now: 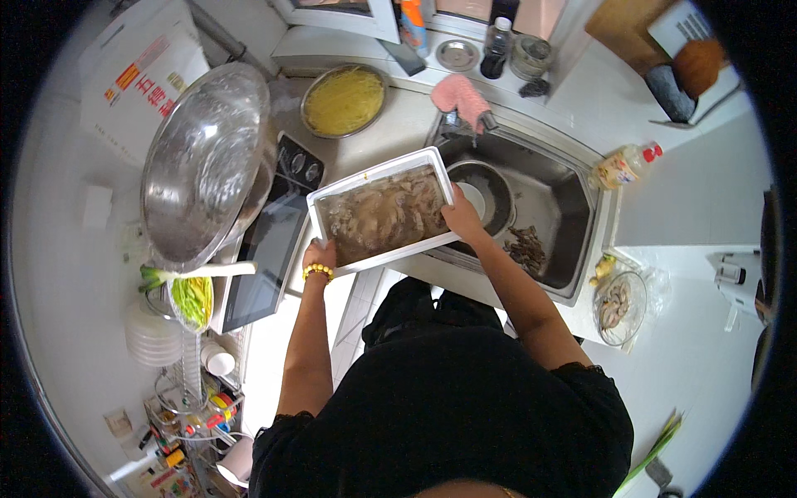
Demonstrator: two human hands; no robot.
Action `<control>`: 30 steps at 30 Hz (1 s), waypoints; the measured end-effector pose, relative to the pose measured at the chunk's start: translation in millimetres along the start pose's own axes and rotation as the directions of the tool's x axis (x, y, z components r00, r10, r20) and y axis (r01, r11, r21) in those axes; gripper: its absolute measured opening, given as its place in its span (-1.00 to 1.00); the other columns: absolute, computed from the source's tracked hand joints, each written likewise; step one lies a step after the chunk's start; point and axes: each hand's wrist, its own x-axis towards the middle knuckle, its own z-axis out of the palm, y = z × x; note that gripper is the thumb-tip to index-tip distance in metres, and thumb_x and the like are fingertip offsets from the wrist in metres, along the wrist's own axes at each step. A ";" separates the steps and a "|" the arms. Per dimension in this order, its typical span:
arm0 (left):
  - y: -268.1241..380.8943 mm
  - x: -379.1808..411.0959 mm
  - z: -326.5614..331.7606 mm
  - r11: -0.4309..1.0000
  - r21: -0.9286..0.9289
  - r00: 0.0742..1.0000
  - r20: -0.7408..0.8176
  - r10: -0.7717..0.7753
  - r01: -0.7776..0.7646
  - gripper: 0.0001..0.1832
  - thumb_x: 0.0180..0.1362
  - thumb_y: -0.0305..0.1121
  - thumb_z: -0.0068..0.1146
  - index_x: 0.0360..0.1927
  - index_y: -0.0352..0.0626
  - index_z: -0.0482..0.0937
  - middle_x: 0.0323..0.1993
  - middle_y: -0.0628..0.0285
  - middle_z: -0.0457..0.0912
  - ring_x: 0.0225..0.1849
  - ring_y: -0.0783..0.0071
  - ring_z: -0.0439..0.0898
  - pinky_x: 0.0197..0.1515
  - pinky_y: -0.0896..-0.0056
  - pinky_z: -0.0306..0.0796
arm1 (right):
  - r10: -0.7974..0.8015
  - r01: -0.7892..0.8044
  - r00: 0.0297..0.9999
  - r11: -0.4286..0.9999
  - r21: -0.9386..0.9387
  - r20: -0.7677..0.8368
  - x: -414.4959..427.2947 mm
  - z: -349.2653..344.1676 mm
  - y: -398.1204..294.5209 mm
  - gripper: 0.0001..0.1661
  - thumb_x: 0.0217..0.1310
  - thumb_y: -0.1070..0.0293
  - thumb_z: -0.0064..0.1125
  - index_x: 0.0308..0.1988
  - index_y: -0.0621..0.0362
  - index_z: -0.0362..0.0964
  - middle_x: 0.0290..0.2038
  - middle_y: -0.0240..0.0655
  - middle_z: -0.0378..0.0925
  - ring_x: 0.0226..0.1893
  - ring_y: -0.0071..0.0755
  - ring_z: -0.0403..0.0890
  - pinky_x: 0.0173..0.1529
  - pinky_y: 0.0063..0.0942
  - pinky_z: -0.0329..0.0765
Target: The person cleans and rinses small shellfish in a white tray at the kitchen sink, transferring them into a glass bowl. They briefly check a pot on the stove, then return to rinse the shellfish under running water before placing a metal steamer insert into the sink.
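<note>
A white rectangular foam box [381, 210] hangs level between my hands, over the counter and the near left side of the sink. Murky brownish water and grey shrimp [398, 211] fill much of it. My left hand [320, 255] grips its near left corner; a yellow bead bracelet circles that wrist. My right hand [464, 215] holds the right end, thumb on the rim. Partly behind that hand, a round metal bowl [504, 187] with a white thing in it sits in the steel sink [554, 180]. A pile of shrimp scraps [527, 249] lies on the sink floor.
A large steel basin [205, 162] stands tilted at left beside a black cooktop [261, 255]. Behind are a dish of yellow shreds [344, 101] and a pink cloth [461, 99] over the faucet. A glass bowl of shrimp [616, 305] and a soap bottle [626, 166] are at right.
</note>
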 end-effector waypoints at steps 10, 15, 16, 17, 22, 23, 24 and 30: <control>-7.3 -18.3 -0.5 0.977 -0.111 0.983 -0.007 -0.182 0.180 -0.38 0.06 0.01 0.01 -0.05 -0.40 0.39 -0.22 -0.21 0.57 -0.13 -0.13 0.55 -0.03 0.10 0.40 | -0.030 0.037 0.999 0.982 -0.186 0.041 19.6 9.1 -23.2 -0.25 0.06 0.30 -0.01 0.23 0.28 0.01 0.04 0.07 0.38 0.00 0.10 0.44 0.04 -0.14 0.38; 10.7 -35.5 -9.5 0.983 -0.110 0.957 -0.235 -0.170 0.148 -0.31 -0.03 -0.12 0.20 0.10 -0.31 0.22 -0.01 -0.16 0.45 0.02 -0.05 0.44 0.05 0.11 0.33 | -0.532 0.289 0.808 0.731 -0.618 -0.252 -8.3 8.8 -63.5 -0.31 -0.03 0.38 0.11 0.13 0.32 0.14 -0.01 -0.02 0.36 -0.03 -0.05 0.41 0.06 -0.24 0.34; 22.1 -42.1 -18.2 0.996 0.039 0.945 -0.320 -0.062 0.079 -0.33 -0.03 -0.16 0.21 0.09 -0.29 0.25 0.03 -0.13 0.41 0.07 -0.01 0.40 0.08 0.12 0.30 | -0.594 0.367 0.750 0.740 -0.564 -0.291 -10.5 9.7 -76.3 -0.51 -0.12 0.48 0.13 -0.06 0.20 0.37 -0.20 -0.13 0.43 -0.11 -0.10 0.40 0.02 -0.24 0.33; 29.6 -45.1 -20.3 0.981 0.191 0.920 -0.387 0.056 0.020 -0.36 -0.04 -0.19 0.21 0.08 -0.27 0.28 0.08 -0.10 0.37 0.11 0.02 0.35 0.11 0.14 0.27 | -0.620 0.479 0.776 0.699 -0.531 -0.117 -8.6 13.8 -77.9 -0.58 -0.14 0.49 0.12 -0.13 0.16 0.41 -0.23 -0.16 0.44 -0.11 -0.09 0.39 0.01 -0.24 0.33; 53.7 -23.4 16.7 0.856 -0.015 0.856 0.003 0.516 -0.516 -0.65 -0.05 -0.17 0.22 -0.23 -0.18 0.56 -0.24 0.04 0.58 -0.18 0.12 0.54 -0.06 0.22 0.39 | -0.459 0.735 0.673 0.504 -0.454 0.580 18.1 44.6 -65.5 -0.84 -0.12 0.48 0.11 -0.46 -0.06 0.53 -0.32 -0.38 0.47 -0.07 -0.13 0.35 0.00 -0.24 0.29; 58.4 -17.8 23.2 0.838 -0.105 0.826 0.141 0.546 -0.536 -0.66 -0.04 -0.16 0.21 -0.28 -0.20 0.58 -0.30 0.04 0.61 -0.24 0.11 0.57 -0.10 0.24 0.42 | -0.356 0.760 0.639 0.428 -0.489 0.682 22.4 47.2 -67.4 -0.84 -0.12 0.46 0.11 -0.46 -0.09 0.54 -0.31 -0.38 0.47 -0.06 -0.16 0.35 0.00 -0.24 0.27; 58.0 -7.0 31.1 0.853 -0.154 0.809 0.271 0.522 -0.499 -0.66 -0.05 -0.17 0.20 -0.26 -0.18 0.58 -0.28 0.02 0.60 -0.20 0.10 0.56 -0.09 0.22 0.42 | -0.276 0.762 0.639 0.353 -0.542 0.718 24.8 48.1 -72.4 -0.83 -0.11 0.41 0.12 -0.45 -0.17 0.57 -0.27 -0.40 0.48 -0.04 -0.24 0.34 0.02 -0.26 0.22; 79.6 17.2 27.6 0.880 0.114 0.787 0.511 0.346 -0.461 -0.65 -0.05 -0.25 0.13 -0.17 -0.16 0.59 -0.15 -0.04 0.57 -0.02 0.05 0.52 0.00 0.21 0.43 | -0.307 0.886 0.461 0.117 -0.448 0.832 39.6 47.7 -66.2 -0.79 -0.21 0.32 0.26 -0.39 -0.13 0.58 -0.23 -0.43 0.47 -0.04 -0.29 0.35 0.00 -0.31 0.20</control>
